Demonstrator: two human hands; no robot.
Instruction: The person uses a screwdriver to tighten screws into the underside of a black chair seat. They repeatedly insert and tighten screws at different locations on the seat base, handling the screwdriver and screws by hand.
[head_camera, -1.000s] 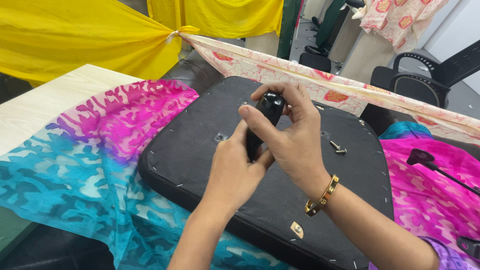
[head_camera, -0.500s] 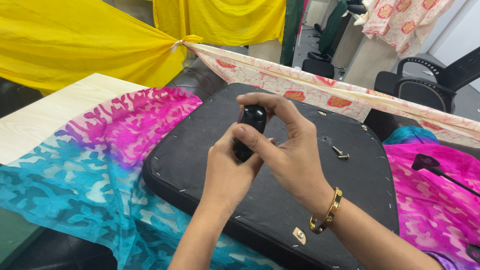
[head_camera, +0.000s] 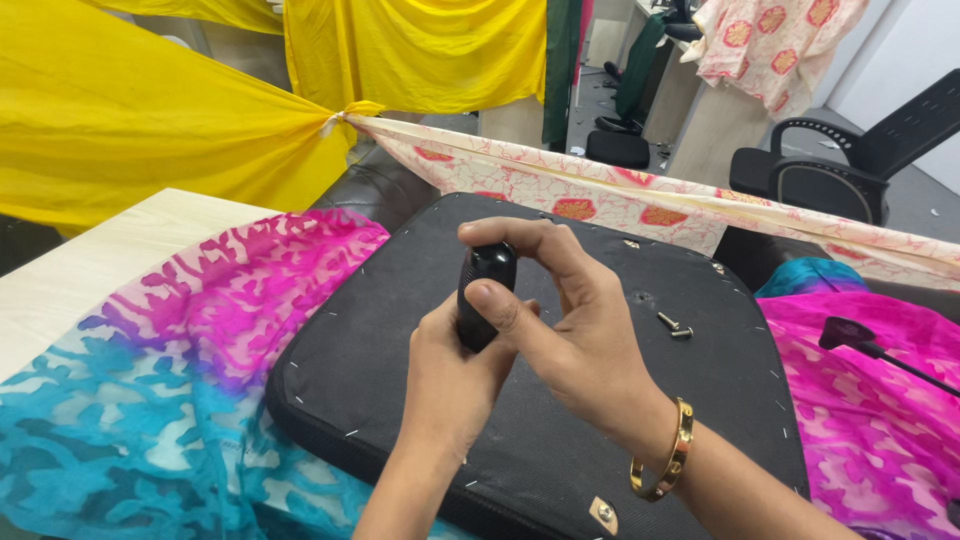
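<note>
Yellow drapes hang behind as both hands, left hand (head_camera: 455, 375) and right hand (head_camera: 580, 345), close fingers around a small black device (head_camera: 483, 297) above the upturned black seat cushion (head_camera: 420, 300); steady grip seems wise.

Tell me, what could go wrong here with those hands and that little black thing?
The small black object is pinched only between the fingers of the left hand and right hand, so it might slip onto the black seat pad. The loose bolt on the pad could roll off and get lost in the pink cloth. The staples along the pad's edge might scratch a wrist.
</note>
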